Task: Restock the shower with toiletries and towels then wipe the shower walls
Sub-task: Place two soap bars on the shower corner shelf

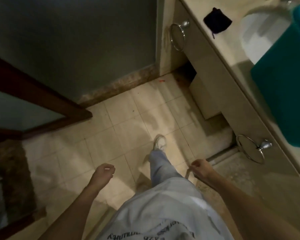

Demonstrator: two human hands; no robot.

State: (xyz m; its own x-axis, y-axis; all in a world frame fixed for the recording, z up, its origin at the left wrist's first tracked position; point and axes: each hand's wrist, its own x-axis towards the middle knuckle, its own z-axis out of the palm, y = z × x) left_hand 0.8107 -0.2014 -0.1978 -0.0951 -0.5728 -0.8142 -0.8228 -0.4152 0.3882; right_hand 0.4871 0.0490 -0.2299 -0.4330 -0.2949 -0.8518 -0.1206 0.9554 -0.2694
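The left hand (105,170) hangs over the floor (111,129) with its fingers loosely curled and nothing in them. The right hand (199,168) is curled tighter, and a thin pale streak sits just under its knuckles; whether that is something pinched or only blur cannot be told. The likeliest stock for the shower is the teal item (284,84), a towel or a tub, too blurred to say which. It rests on the surface (220,54) at its near end, reaching close to the front edge. From the hands it lies ahead, to the right and higher up, well apart from both, with the right hand clearly nearer. Its long axis seems to follow the front edge of the surface, so a reach up and across from the right side looks the natural one. Past it a white basin (260,37) is sunk into the surface, and a black cloth (217,23) lies near the far end, close to the front edge. 2 chrome towel rings (177,34) hang on the front below the surface, 1 at each end, both bare. Ahead and to the left stands a frosted panel (76,40), probably the shower wall, with a dark wooden door frame (42,94) beside it. A white shoe (160,142) is set forward on the pale tiles.
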